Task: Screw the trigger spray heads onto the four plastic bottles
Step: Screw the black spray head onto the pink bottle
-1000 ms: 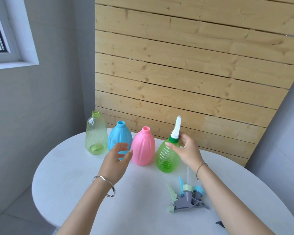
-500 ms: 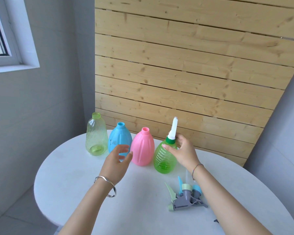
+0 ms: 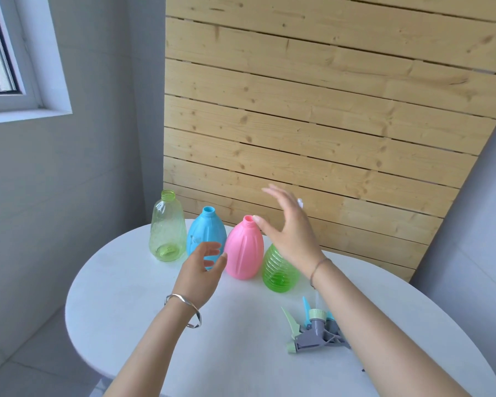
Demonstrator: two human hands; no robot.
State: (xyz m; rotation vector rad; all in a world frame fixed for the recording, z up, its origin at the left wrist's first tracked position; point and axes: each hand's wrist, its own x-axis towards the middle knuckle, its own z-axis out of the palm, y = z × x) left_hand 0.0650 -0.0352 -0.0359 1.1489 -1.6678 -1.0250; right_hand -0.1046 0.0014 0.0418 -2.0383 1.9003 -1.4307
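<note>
While the round white table (image 3: 126,310) serves as reference, spray heads (image 3: 315,330) are seen heaped at its near right. Mid-table, the left hand (image 3: 201,270) is held loosely spread, empty, before the blue bottle (image 3: 205,236). The right hand (image 3: 291,230) is raised, fingers splayed, gripping nothing, over the ribbed green bottle (image 3: 279,272). At the far edge, pink bottle (image 3: 244,247) and pale green bottle (image 3: 166,227) stand uncapped.

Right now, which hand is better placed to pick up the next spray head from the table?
Right, probably. The right hand is open and empty above the ribbed green bottle, and the loose spray heads lie beside that forearm. The left hand hovers open by the blue bottle, farther away.
</note>
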